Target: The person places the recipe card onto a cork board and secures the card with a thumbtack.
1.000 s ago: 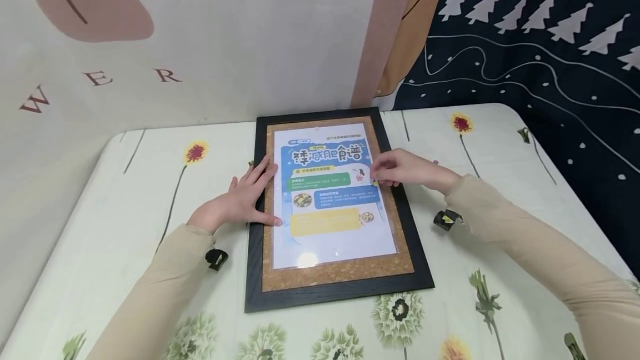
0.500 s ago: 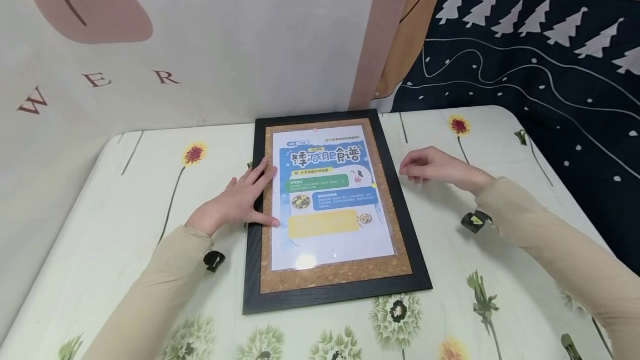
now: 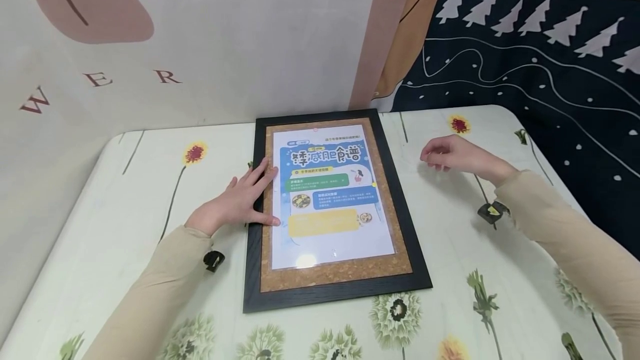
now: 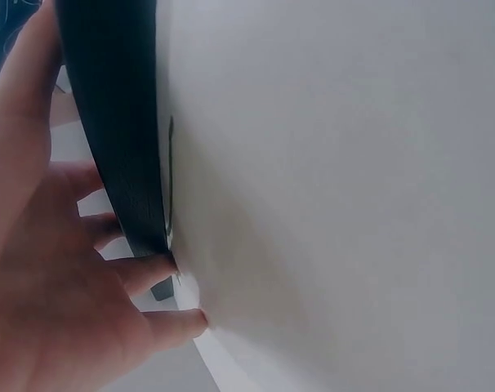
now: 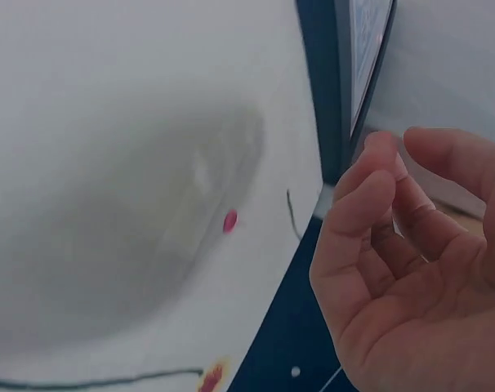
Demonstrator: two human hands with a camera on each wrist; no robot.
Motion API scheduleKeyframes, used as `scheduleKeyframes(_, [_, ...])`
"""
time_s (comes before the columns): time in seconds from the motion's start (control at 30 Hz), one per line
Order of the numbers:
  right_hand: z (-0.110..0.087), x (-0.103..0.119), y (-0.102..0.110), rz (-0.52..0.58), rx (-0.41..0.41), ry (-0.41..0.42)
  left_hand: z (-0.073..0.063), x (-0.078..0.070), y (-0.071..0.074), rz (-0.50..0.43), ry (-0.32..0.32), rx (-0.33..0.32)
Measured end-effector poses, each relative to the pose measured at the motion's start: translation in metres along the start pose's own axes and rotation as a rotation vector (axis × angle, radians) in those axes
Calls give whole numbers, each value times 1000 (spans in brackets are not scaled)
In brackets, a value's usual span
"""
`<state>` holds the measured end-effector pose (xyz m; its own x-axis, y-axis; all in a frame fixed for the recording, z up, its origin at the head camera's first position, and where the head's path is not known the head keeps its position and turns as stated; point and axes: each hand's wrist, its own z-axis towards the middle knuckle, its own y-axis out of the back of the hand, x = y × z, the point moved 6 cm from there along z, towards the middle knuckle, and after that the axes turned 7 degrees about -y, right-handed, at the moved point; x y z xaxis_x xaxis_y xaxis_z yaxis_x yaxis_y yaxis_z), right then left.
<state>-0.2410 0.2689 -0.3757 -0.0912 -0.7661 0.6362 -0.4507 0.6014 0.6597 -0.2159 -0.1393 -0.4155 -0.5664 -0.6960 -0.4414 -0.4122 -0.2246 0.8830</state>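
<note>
A black-framed corkboard (image 3: 345, 293) lies flat on the cloth-covered table, with a glossy printed poster sheet (image 3: 360, 241) on its cork. At the sheet's top edge is a small pink pin (image 3: 315, 130), and a yellow pin (image 3: 374, 185) is at its right edge. My left hand (image 3: 235, 201) rests with spread fingers over the board's left side, thumb and fingertips touching the sheet's edge. Beyond the board's right side, my right hand (image 3: 462, 155) is over the cloth, fingers loosely curled. In the right wrist view, the right hand (image 5: 419, 261) holds nothing visible, thumb apart from the fingertips.
The floral tablecloth (image 3: 125, 238) surrounds the board on all sides. Behind the table hangs a pale printed curtain (image 3: 225, 32), with a dark tree-patterned cloth (image 3: 500, 60) at right. A small pink mark (image 5: 230, 220) on the cloth is near my right hand; cannot tell whether it is printed.
My right hand has left the sheet's right edge, where the yellow pin now shows, and moved right over the cloth. The left hand stays in place on the board.
</note>
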Motion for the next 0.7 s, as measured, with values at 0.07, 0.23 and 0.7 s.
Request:
scheduleKeyframes(0.07, [2,-3,4,-21,-16,-13,0,0,0,-5,1,1])
scheduleKeyframes(0.23, [6,-15,10,-60,-43,-37,-1,-2,1,-16,-2,4])
scheduleKeyframes(0.7, [20,-50,10,-13,-41,-66,0,1,-1,-23,-5,-9])
